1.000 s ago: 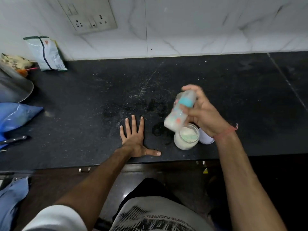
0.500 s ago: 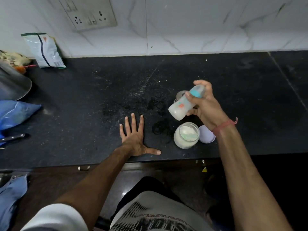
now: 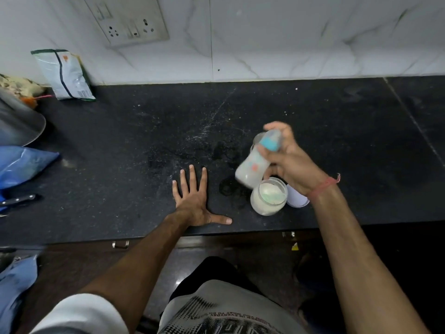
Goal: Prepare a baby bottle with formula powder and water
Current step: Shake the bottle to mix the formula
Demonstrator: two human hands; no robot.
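Near the front edge of the counter (image 3: 337, 131), the left hand (image 3: 192, 201) lies flat, palm down, fingers straight and spread, thumb out along the edge toward the right. It holds nothing.

Just right of it, also close to the front edge, stands the open jar (image 3: 268, 197) of white powder, something pale green lying in it, likely a scoop. Its lid (image 3: 298, 198) lies just beside it on the right, partly hidden by the right wrist.

Above and just behind the jar, the right hand (image 3: 292, 160) grips the baby bottle (image 3: 256, 163) in the air, off the counter. Fingers curl round the neck and the blue collar, thumb side toward the camera. The long axis is tilted: cap end up and away toward the wall, base down and toward the jar, nearly over its rim. The bottle is motion-blurred and milky inside, so this is probably the shaking step, with mixing nearly done.

The right hand has the bottle; the left is well apart from it. Behind the bottle a metal cup is barely visible.
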